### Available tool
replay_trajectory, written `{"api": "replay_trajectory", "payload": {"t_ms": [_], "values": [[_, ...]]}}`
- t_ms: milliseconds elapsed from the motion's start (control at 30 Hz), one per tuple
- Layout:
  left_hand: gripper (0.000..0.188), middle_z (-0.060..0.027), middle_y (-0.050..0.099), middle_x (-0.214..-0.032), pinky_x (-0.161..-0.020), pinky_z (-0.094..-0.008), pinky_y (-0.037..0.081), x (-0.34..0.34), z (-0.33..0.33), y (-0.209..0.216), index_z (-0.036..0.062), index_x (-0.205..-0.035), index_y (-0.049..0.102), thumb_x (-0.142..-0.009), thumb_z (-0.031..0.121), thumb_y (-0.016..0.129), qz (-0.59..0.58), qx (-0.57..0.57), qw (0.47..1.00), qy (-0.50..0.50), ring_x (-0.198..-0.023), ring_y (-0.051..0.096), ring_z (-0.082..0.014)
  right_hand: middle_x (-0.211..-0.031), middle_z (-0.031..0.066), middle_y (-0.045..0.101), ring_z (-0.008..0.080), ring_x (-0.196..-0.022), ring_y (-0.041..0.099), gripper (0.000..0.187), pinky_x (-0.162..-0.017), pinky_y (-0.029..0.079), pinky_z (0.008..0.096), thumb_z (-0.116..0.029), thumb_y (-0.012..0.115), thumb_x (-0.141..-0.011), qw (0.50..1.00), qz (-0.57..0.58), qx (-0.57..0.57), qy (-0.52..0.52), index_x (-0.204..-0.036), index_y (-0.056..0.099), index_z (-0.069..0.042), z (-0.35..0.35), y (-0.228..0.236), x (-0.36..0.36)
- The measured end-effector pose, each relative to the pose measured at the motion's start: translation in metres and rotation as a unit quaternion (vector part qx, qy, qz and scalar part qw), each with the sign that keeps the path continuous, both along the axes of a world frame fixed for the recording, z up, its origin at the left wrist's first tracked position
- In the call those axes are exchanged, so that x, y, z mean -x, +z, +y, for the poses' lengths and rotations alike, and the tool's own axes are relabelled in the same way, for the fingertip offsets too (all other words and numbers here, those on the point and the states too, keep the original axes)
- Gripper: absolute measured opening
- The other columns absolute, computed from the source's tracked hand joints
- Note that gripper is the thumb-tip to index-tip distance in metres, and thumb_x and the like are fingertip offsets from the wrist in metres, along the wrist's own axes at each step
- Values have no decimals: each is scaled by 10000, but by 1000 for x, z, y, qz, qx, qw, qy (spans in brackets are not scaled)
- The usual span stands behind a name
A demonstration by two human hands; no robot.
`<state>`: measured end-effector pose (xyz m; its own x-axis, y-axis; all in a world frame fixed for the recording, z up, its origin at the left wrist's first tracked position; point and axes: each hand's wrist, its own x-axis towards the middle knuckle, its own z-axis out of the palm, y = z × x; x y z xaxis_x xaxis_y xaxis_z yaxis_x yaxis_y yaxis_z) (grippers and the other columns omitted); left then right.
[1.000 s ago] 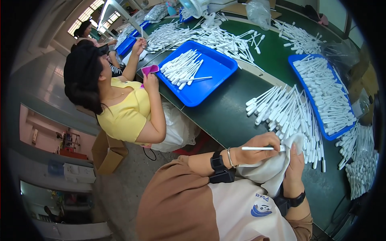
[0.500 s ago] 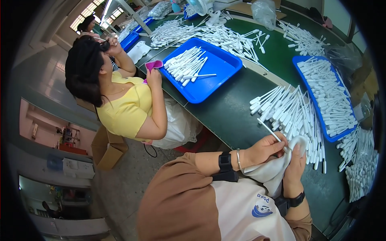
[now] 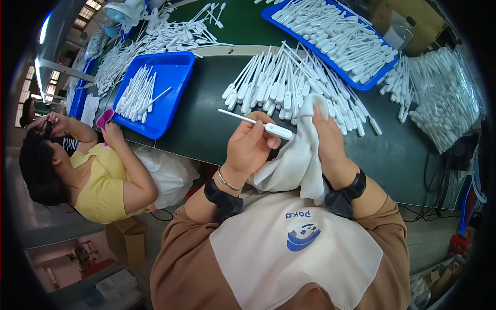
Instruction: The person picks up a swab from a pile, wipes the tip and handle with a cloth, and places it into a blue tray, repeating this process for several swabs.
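My left hand [image 3: 251, 150] pinches a white plastic stick [image 3: 279, 131] with a thin stem and a broad, rounded handle end bearing an oval marking. Its stem points up to the left, and the handle end lies close to the cloth. A white cloth [image 3: 287, 157] is gripped in my right hand [image 3: 330, 147], bunched over the fingers and hanging down between both hands. Just beyond my hands lies a fanned pile of similar white sticks [image 3: 281, 85] on the dark green table [image 3: 206, 93], with the handle ends toward me.
At the back right stands a blue tray [image 3: 269, 14] heaped with white sticks. Clear bags of sticks [image 3: 442, 98] lie to the right. On the left, a seated co-worker [image 3: 103, 175] in yellow holds a magenta object [image 3: 105, 118] beside another blue tray [image 3: 175, 85]. More sticks are heaped beyond.
My view has swung to the right, so the table and co-worker appear further left. The stick's handle end, earlier hidden by hand and cloth, now shows clear of the cloth.
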<state>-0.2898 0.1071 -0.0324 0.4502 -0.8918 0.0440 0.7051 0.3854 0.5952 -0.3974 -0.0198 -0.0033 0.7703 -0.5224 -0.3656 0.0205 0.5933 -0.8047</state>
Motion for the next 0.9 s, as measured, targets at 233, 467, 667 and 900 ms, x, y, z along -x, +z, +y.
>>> {"api": "replay_trajectory", "payload": {"t_ms": [233, 467, 667, 900], "values": [[142, -89, 511, -860, -635, -303, 373, -1, 14, 0, 37, -952, 459, -889, 145, 392, -29, -11, 999, 34, -662, 456, -157, -755, 37, 566, 105, -594, 529, 329, -539, 435, 230, -357, 451, -864, 1000, 4, -26, 12, -952, 525, -48, 2, -6, -1], [118, -69, 492, -887, -676, -236, 399, 3, 14, 1, 15, -965, 477, -869, 63, 426, -339, -76, 931, 114, -714, 471, -112, -772, 31, 565, 100, -633, 538, 335, -559, 443, 225, -354, 423, -879, 990, -40, 46, 129, -965, 517, -44, 17, -11, -1], [122, -59, 481, -922, -673, -203, 405, 7, 13, -3, 10, -964, 498, -853, 26, 448, -438, -80, 885, 136, -738, 478, -90, -785, 30, 563, 96, -650, 537, 325, -577, 443, 219, -344, 405, -888, 984, -84, 71, 143, -970, 511, -48, 18, -9, 3], [125, -89, 479, -914, -698, -235, 410, 10, 12, -10, 17, -973, 475, -852, 16, 442, -310, -3, 939, 152, -751, 482, -138, -818, 34, 566, 89, -690, 537, 272, -603, 436, 209, -288, 417, -891, 983, -85, -68, 150, -971, 507, -45, 11, -6, 10]]}}
